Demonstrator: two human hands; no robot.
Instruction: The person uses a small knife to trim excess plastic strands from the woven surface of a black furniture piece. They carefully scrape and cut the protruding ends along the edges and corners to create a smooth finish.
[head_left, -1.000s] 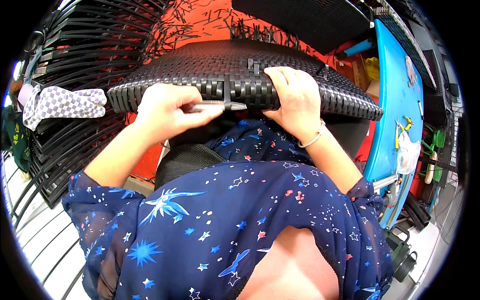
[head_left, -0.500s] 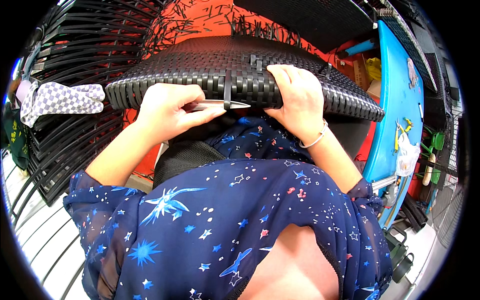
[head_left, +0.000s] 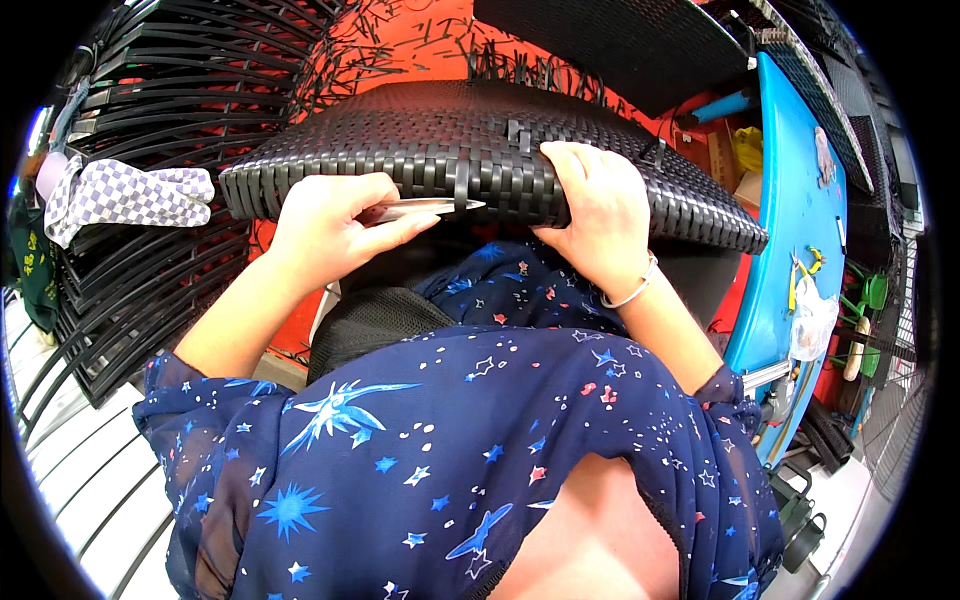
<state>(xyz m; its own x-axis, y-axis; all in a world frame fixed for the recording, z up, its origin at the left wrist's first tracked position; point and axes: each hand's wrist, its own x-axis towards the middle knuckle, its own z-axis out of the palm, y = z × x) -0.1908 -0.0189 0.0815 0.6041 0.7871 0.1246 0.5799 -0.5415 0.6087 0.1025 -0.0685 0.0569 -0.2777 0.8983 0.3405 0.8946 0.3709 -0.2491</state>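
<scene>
A black woven wicker panel (head_left: 400, 130) lies across in front of me, its thick braided edge facing my body. My left hand (head_left: 335, 222) is closed around a pointed metal tool (head_left: 425, 206), whose silvery tip reaches under a black strip (head_left: 462, 182) on that edge. The tool's other end is hidden in my palm, so its exact kind does not show. My right hand (head_left: 600, 205) grips the panel's near edge, fingers on top and thumb below. Just left of those fingers, a short strip end (head_left: 518, 135) sticks up from the weave.
Curved black rods (head_left: 200, 75) are stacked at the left, beside a checkered cloth sleeve (head_left: 130, 200). Loose black strip scraps litter the red floor (head_left: 400, 45) beyond. On the right stands a blue table (head_left: 775, 230) with yellow-handled pliers (head_left: 797, 275) and a plastic bag (head_left: 815, 320).
The tool's tip has drawn back slightly to the left at the strip, and the strip lies closer against the edge. My right hand keeps its hold on the panel.
</scene>
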